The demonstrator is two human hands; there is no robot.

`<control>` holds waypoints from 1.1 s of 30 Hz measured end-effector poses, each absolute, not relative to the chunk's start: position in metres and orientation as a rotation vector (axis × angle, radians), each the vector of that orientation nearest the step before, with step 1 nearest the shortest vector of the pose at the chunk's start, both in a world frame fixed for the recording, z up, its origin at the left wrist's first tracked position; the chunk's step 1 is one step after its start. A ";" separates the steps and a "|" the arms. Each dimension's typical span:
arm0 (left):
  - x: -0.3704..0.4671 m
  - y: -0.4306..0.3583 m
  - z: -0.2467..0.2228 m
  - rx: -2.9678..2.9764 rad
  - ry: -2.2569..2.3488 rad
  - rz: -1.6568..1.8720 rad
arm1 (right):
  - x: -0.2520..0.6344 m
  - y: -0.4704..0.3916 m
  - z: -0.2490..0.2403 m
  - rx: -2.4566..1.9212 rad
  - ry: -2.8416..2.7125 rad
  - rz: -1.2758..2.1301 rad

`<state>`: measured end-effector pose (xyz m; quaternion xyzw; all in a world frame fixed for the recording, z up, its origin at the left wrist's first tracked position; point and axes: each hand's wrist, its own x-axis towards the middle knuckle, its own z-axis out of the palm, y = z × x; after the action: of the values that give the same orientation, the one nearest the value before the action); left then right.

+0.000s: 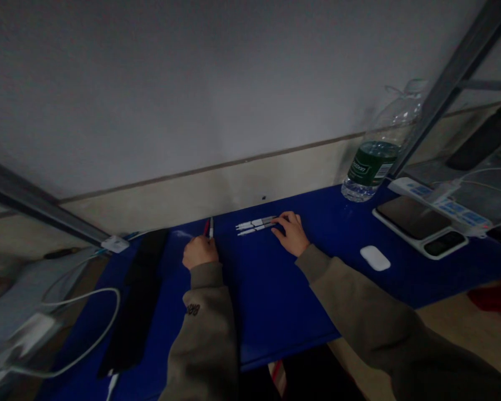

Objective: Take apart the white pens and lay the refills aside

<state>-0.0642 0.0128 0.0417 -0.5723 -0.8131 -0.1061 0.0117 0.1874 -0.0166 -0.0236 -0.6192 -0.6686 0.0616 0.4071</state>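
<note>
On the blue table top, white-and-grey pens (253, 225) lie side by side, pointing left, close to the wall. My right hand (291, 231) rests at their right ends, with its curled fingertips on the grey end of a pen. To the left, my left hand (200, 252) is closed around pens; a red pen (206, 227) and a white-and-grey pen (211, 225) stick up from the fist. The lower parts of those pens are hidden by the fingers.
A large water bottle (371, 150) stands at the back right. A white earbud case (374, 258), a small scale (420, 225) and a power strip (442, 206) lie right. A long black item (137, 306) and a white cable (117, 312) are left. The wall (234, 184) bounds the back.
</note>
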 end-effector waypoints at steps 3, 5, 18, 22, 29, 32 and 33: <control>-0.068 0.013 0.045 -1.753 -2.556 -0.319 | 0.188 -0.017 -0.023 -1.595 -1.718 0.139; -0.069 0.013 0.048 -1.743 -2.565 -0.294 | 0.188 -0.018 -0.022 -1.614 -1.741 0.133; -0.039 0.009 0.034 -2.252 -1.844 -0.565 | 0.191 -0.019 -0.016 -1.565 -1.814 0.214; -0.014 0.001 0.018 -2.592 -1.465 -0.541 | 0.190 -0.018 -0.016 -1.546 -1.906 0.246; -0.003 -0.005 0.008 -2.636 -1.411 -0.446 | 0.183 -0.019 -0.017 -1.420 -2.022 0.361; -0.005 -0.001 0.007 -2.640 -1.319 -0.416 | 0.182 -0.019 -0.016 -1.358 -2.112 0.348; -0.006 0.001 0.006 -2.639 -1.279 -0.412 | 0.183 -0.019 -0.016 -1.347 -2.161 0.314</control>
<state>-0.0055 0.0007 0.0064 -0.8876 -0.4301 -0.1386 0.0898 0.1827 -0.0192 -0.0162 -0.5035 -0.8075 0.1175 0.2839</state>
